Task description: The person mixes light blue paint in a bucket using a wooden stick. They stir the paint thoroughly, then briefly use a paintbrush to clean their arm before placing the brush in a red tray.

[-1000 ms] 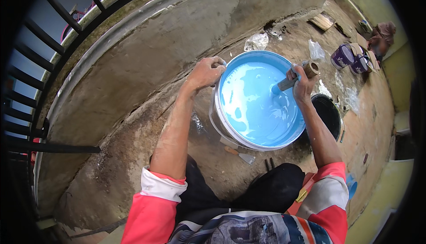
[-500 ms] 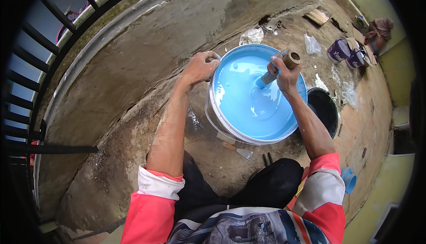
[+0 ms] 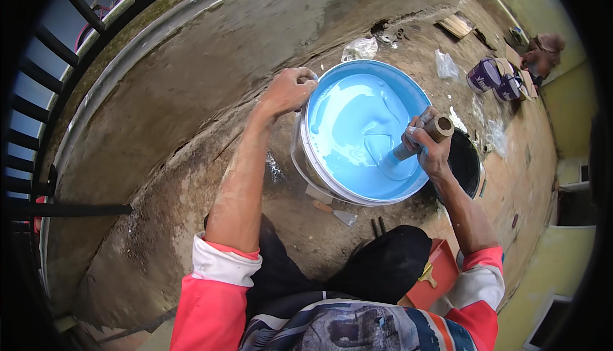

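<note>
The right hand (image 3: 429, 145) has its grip wrapped around a tube (image 3: 403, 153), dipped in blue paint (image 3: 341, 121). The left hand (image 3: 288, 90), fingers curled, touches the bucket (image 3: 314, 169) at its left rim; I cannot tell whether it clasps. The bucket sits between both hands. The tube has shifted nearer the right rim.

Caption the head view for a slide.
Left grip at the rim of a white bucket, right grip around a hollow stick dipped in blue paint.
</note>
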### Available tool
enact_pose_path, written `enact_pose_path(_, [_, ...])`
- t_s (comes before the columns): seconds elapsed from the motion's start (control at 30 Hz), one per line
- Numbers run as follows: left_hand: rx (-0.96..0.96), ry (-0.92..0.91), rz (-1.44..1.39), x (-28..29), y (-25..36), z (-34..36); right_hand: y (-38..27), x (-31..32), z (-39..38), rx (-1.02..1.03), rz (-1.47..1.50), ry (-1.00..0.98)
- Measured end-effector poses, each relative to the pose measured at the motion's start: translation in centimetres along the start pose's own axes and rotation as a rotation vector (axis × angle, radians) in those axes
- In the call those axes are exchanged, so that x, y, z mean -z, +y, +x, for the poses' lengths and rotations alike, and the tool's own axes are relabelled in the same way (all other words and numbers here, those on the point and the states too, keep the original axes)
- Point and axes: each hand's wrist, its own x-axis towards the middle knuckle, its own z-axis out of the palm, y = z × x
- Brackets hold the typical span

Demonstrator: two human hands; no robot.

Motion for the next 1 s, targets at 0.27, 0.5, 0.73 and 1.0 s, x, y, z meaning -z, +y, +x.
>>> enact_pose_path(0.27, [0.006, 0.032, -0.034, -0.3, -0.1, -0.1, 2.1, -7.3, 3.1, 0.060, -0.035, -0.100])
enact_pose_path(0.5, [0.037, -0.019, -0.051, 0.3, 0.1, -0.2, 4.8, -9.3, 9.0, 0.302, -0.106, -0.037])
enact_pose_path(0.73, [0.041, -0.005, -0.077, -0.3, 0.1, 0.1, 4.3, -2.9, 9.4, 0.230, -0.308, 0.025])
enact_pose_path(1.0, [-0.022, 0.001, 0.002, 0.1, -0.6, 0.2, 0.5, 1.0, 1.0, 0.032, -0.015, 0.001])
